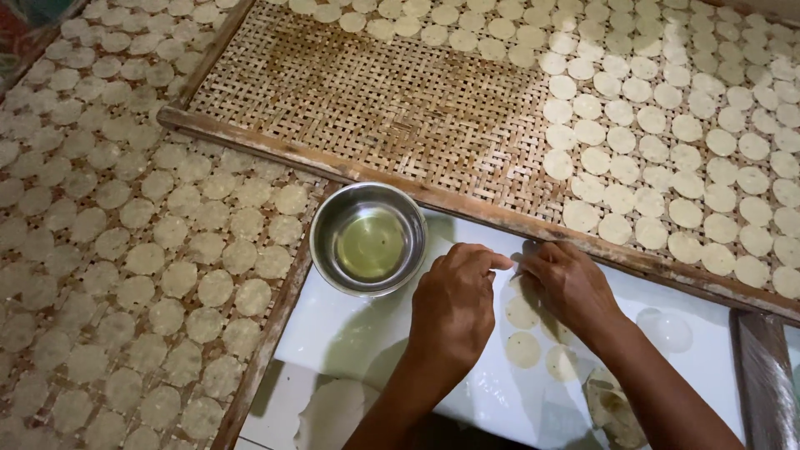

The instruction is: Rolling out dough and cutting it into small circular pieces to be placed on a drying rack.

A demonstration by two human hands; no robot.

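head view, looking down on two bare hands meeting over a white flat work surface (350,333). left hand (454,304) knuckles up, index finger stretched toward the right hand, fingertips pressed together at the meeting point; impossible to tell what sits between them, too small and shadowed. right hand (567,283) also knuckles up, fingers curled and closed toward the same spot, tips almost touching the left index. just below the pinch, between the two wrists, a few small pale round dough discs (522,312) lying flat on the white surface, one partly under the right palm. left of the grip and close to the left knuckles, a round shiny steel bowl with yellowish liquid (368,240), resting on the corner of the white surface. directly beyond the grip, the wooden edge of a woven bamboo drying tray (375,100), its near-left part bare, its right part covered with rows of pale round discs (667,133). far left of the grip, a second woven tray fully covered with round discs (150,250). below the left forearm, a pale lump of flattened dough (333,412) at the lower edge. below the right wrist, a crumpled clear plastic piece (612,408). right of the right forearm, a faint round damp mark (667,329) on the white surface.
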